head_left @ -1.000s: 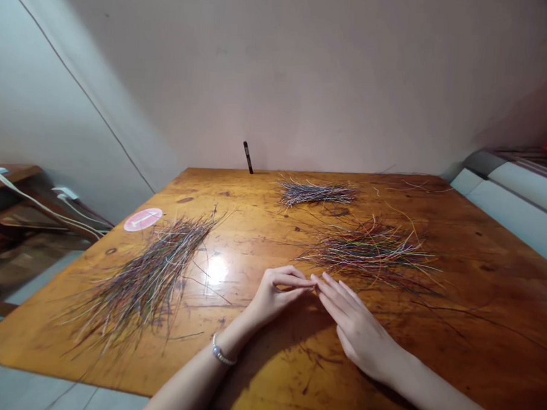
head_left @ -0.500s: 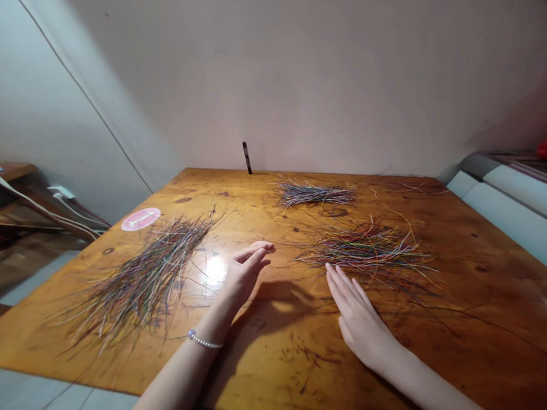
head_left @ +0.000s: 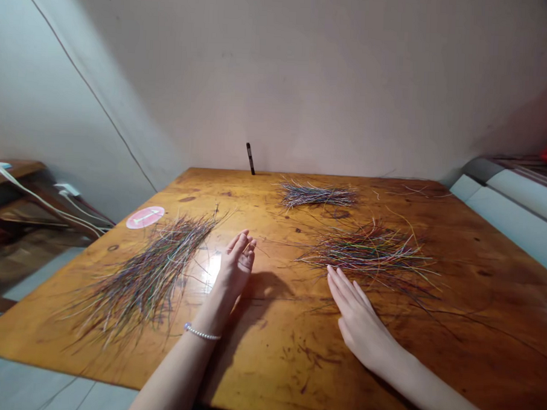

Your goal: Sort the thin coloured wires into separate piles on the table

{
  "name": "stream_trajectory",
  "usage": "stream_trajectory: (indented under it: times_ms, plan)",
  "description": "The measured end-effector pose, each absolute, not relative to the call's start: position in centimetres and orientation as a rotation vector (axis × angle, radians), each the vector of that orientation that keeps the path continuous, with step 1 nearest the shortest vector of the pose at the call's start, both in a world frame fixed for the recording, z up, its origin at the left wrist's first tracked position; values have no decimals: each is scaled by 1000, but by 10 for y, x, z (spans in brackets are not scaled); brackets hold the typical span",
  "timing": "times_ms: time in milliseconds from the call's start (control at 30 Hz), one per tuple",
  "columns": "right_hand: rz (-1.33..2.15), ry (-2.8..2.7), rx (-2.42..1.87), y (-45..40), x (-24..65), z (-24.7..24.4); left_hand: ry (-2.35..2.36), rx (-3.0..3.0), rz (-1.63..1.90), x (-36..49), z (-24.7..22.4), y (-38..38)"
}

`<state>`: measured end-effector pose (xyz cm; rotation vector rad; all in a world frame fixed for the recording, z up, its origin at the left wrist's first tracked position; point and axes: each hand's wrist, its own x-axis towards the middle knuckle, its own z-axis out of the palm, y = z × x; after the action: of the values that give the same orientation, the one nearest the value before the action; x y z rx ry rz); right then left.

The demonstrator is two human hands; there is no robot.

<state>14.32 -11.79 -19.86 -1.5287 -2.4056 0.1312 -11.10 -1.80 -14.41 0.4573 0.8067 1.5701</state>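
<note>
My left hand (head_left: 238,261) is raised over the middle of the table, a beaded bracelet (head_left: 202,333) on its wrist. Its fingers are curled together, and a very thin wire (head_left: 263,250) appears to trail from the fingertips to the right. My right hand (head_left: 354,314) lies open with fingers stretched out, fingertips at the near edge of a loose pile of coloured wires (head_left: 366,251). Left of my left hand spreads a larger pile of thin wires (head_left: 147,278), slanting toward the near left. A smaller, neater bundle of wires (head_left: 319,195) lies farther back.
A black pen (head_left: 251,159) stands upright at the wooden table's (head_left: 266,362) back edge, close to the wall. A round pink and white sticker (head_left: 145,217) sits at the left edge. Stray wires (head_left: 419,192) lie back right. White cables (head_left: 51,204) hang beyond the left side.
My left hand has moved left, away from the right pile, and its fingers now point more upward. The right hand stays in place. The view has shifted slightly.
</note>
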Motion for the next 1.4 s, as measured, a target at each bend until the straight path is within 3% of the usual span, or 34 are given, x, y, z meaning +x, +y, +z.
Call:
stream_trajectory:
  times_ms: [167, 333, 433, 600, 833, 1200, 1400]
  plan:
    - [258, -2333, -1398, -116, 144, -195, 808, 542, 1399, -103, -145, -27]
    - [372, -2150, -1220, -116, 143, -184, 790, 830, 904, -86, -151, -44]
    - [559, -1997, -1138, -120, 141, -174, 731, 1010, 578, -78, -153, -53]
    - [974, -1648, -1139, -125, 137, -165, 663, 1113, 355, -68, -154, -59]
    - [1340, -1451, -1051, -117, 134, -159, 635, 1079, 290, -62, -156, -66]
    - [1170, -1348, -1144, -118, 136, -158, 808, 1070, 533, -63, -154, -58]
    - [1083, -1359, -1197, -117, 136, -163, 831, 1165, 470, -66, -154, -58]
